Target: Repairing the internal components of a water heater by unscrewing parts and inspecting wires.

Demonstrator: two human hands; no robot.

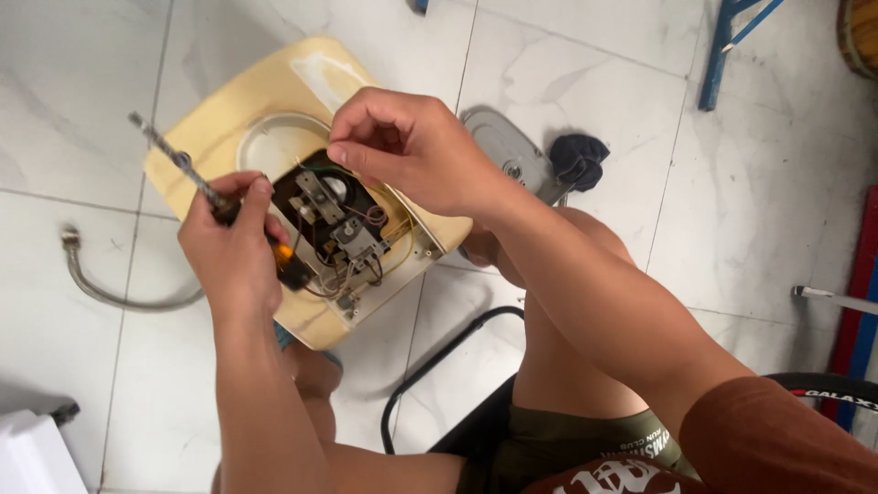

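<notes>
The left hand was closed around the dark, orange-banded handle of a screwdriver, its metal shaft slanting up and to the left, clear of the work. The right hand was held above the open compartment with thumb and forefinger pinched together; whether anything lay between them could not be determined. Both hands were positioned over a cream-coloured appliance housing lying on the white tiled floor just in front of the person's knees. Its access opening exposed a dark wiring compartment containing metal terminals, a small grey component and thin wires. A grey round cover plate lay on the floor touching the housing's right side, with a dark cloth just beside it. A flexible braided metal hose curved across the tiles left of the housing. A blue metal frame stood well apart at upper right.
</notes>
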